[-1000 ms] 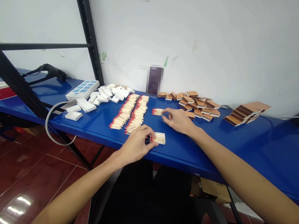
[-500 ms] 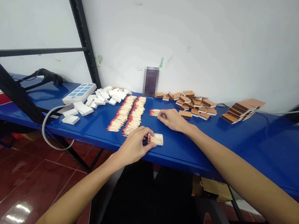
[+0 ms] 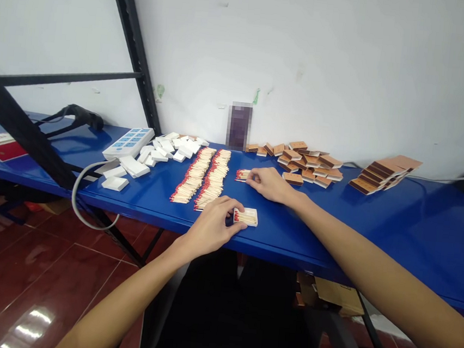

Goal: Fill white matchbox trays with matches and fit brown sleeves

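My left hand (image 3: 218, 222) grips the left end of a white matchbox tray (image 3: 254, 213) near the table's front edge, thumb in front and fingers behind. Red-tipped matches (image 3: 244, 218) lie in that tray. Farther back, my right hand (image 3: 270, 183) has its thumb and fingers closed at a small bunch of matches (image 3: 242, 175) on the table; the red heads point left, and the fingertips cover the other ends. Two long rows of matches, a left row (image 3: 194, 176) and a right row (image 3: 214, 179), stretch away beyond my left hand.
White trays (image 3: 135, 166) are heaped on the left beside a white power strip (image 3: 129, 143). Brown matchbox sleeves (image 3: 311, 162) pile up near the wall, with a stack of flattened-looking sleeves (image 3: 383, 175) farther right. A dark blurred block (image 3: 239, 126) stands at the back. A black metal post (image 3: 23, 126) rises at left.
The whole view has shifted slightly, so things sit a little farther right. Both hands keep nearly the same places, the left on the tray and the right at the small bunch of matches.
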`<state>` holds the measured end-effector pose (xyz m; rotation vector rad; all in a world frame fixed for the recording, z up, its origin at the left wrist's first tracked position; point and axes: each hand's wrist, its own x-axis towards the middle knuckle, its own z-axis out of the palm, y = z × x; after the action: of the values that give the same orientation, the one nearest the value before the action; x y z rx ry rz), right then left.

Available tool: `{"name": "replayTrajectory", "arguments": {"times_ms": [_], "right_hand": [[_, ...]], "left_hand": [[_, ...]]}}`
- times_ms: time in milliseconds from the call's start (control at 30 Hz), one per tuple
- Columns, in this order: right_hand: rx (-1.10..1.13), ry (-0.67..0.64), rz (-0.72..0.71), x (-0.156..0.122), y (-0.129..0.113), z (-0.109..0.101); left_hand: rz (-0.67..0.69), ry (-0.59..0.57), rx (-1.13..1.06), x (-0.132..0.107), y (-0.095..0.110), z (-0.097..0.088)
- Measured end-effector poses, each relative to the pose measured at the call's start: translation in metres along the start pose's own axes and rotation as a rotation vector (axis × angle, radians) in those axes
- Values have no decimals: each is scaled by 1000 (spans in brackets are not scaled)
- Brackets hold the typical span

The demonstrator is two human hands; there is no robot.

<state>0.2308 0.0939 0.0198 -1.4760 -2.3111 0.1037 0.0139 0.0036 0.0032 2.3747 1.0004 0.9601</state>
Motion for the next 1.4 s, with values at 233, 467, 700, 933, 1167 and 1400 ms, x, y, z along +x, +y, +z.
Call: {"name": "replayTrajectory", "arguments": {"times_ms": [233,467,700,933,1167,1400], "right_hand": [[-39,-48,1,-12,2,-10],[26,-79,-86,-16,-6,-3],[54,26,-12,-6,-3,4],[91,49,-12,-8,1,8],[100,65,-17,-8,-1,8],[77,66,-19,-7,-3,8]], "left_hand": [[16,8,1,0,-1,2],[1,-9,-1,-1,1,1],[20,5,9,-1,0,0],[22,6,0,-1,-1,1],[22,1,-4,-1,0,0],[28,5,-5,-1,0,0]]}}
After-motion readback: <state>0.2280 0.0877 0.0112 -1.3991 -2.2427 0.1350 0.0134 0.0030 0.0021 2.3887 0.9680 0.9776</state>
